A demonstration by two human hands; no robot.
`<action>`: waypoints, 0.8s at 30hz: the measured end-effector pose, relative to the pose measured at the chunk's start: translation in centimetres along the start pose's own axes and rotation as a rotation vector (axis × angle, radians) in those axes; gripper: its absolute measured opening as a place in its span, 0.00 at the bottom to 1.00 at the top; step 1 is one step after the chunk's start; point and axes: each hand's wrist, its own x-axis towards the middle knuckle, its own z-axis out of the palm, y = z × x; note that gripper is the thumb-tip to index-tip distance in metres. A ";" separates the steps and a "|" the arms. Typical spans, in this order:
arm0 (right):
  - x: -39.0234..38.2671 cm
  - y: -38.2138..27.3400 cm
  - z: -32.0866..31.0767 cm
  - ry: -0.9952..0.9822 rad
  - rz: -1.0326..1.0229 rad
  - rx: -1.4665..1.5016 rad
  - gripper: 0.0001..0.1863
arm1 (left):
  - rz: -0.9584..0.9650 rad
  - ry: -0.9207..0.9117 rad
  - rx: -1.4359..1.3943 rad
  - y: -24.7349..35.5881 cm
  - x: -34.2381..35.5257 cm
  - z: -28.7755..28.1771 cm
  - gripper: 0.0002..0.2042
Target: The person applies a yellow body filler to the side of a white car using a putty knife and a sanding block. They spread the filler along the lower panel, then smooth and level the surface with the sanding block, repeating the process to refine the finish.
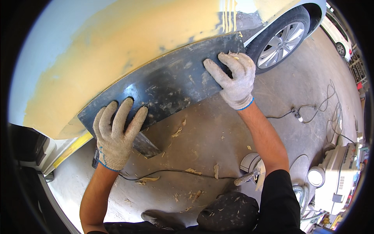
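A long, dark, flexible spreader sheet (167,84) lies bent along a car's side panel (128,35), its upper edge against yellow body filler. On its left end, my gloved left hand (116,134) presses with spread fingers. My right hand (235,78), also in a knitted glove, has hold of the far right end, its fingers bent over the face. Both thumbs are hard to make out. Pale yellow filler streaks (229,17) stand on the panel above the right end. Below the sheet, near my left hand, a flat dark strip (146,144) shows.
The car's wheel (281,45) stands right of the sheet. A black cable (175,171) crosses the floor among filler scraps (177,132). By my right elbow is a round can (249,162). A white wheeled machine (335,177) and a white car (337,33) are farther right.
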 end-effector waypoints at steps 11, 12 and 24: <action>-0.2 0.0 0.7 0.028 0.007 -0.032 0.28 | -0.005 0.007 0.005 0.0 0.1 0.3 0.25; -0.2 -0.1 0.7 0.023 0.011 -0.042 0.28 | -0.003 0.013 0.011 0.0 0.0 0.4 0.25; -0.2 -0.2 0.5 -0.009 0.010 -0.023 0.29 | -0.012 0.029 0.001 -0.1 -0.7 1.2 0.27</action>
